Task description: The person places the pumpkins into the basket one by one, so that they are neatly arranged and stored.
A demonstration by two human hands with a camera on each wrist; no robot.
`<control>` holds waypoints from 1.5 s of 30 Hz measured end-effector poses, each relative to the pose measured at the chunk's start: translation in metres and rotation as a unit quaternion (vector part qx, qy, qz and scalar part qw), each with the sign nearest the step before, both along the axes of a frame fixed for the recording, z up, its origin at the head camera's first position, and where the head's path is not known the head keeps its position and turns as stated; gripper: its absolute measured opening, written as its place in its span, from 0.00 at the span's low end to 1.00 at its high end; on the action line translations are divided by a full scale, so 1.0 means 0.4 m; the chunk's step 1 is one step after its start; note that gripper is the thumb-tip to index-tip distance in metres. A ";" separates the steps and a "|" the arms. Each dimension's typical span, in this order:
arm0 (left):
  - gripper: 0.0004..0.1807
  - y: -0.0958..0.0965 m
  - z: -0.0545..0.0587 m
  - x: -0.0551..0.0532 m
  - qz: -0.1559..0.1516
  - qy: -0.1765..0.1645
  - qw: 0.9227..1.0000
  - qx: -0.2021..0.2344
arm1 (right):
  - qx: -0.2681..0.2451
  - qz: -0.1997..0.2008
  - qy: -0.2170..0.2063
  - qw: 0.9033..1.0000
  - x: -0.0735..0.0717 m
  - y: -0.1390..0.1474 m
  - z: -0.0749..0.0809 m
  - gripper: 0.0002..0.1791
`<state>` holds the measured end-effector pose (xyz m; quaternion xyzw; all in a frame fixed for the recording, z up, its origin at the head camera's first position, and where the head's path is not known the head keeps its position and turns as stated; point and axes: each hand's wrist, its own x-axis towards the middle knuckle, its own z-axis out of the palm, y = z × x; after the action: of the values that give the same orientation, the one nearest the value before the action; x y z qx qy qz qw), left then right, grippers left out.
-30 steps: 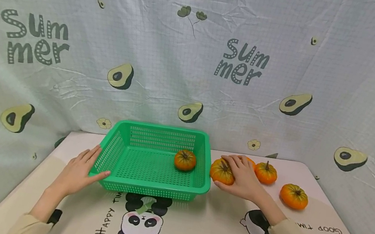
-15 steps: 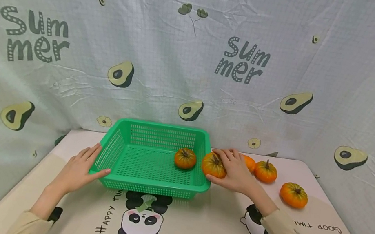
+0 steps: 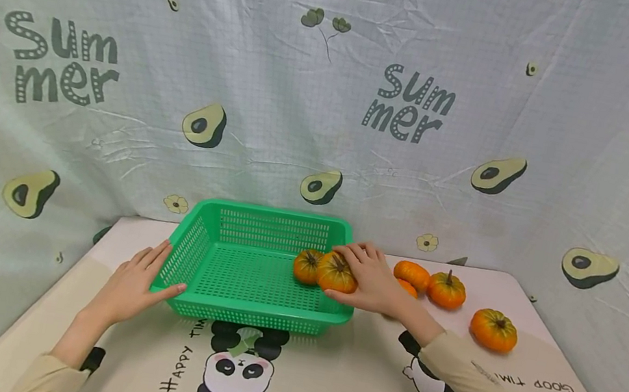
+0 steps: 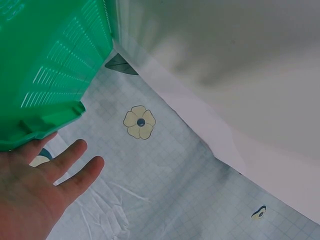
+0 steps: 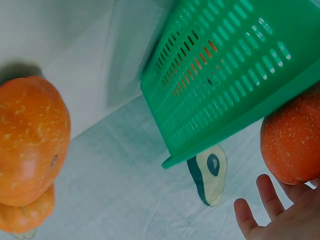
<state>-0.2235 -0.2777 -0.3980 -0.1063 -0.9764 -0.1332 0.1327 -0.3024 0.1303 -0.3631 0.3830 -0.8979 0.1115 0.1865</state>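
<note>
My right hand (image 3: 370,280) grips a small orange pumpkin (image 3: 337,272) with green streaks, over the right side of a green plastic basket (image 3: 256,320). In the right wrist view the held pumpkin (image 5: 295,140) shows above the basket's rim, the fingers against its underside. Another pumpkin (image 3: 305,267) sits inside the basket, partly covered by the held one. My left hand (image 3: 130,283) rests at the basket's left front corner, fingers straight along the outside and thumb on the rim. In the left wrist view the fingers (image 4: 75,160) are spread beside the basket wall.
Several pumpkins lie on the table right of the basket: one at the back (image 3: 411,275), one with a tall stem (image 3: 446,290), one farther right (image 3: 494,330), and one partly behind the right hand (image 3: 408,288). A printed cloth (image 3: 278,79) hangs behind the table.
The right hand has carried its pumpkin left, from beside the basket to over its right rim, uncovering more pumpkins on the table. The left hand has stayed put.
</note>
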 end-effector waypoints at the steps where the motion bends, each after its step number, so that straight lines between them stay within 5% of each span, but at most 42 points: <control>1: 0.47 0.000 0.000 0.000 0.000 0.000 1.000 0.001 | 0.003 0.004 0.001 1.000 -0.003 -0.005 -0.001 0.39; 23: 0.47 -0.003 -0.001 0.000 -0.001 0.000 1.000 0.007 | 0.068 0.029 -0.027 0.997 -0.052 -0.078 -0.022 0.40; 45: 0.47 -0.001 0.001 0.001 -0.001 -0.007 1.000 0.007 | 0.180 0.025 -0.062 0.981 -0.068 -0.104 -0.007 0.42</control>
<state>-0.2232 -0.2780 -0.3976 -0.1054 -0.9763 -0.1405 0.1263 -0.3295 0.0886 -0.3660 0.4247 -0.9033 -0.0237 0.0563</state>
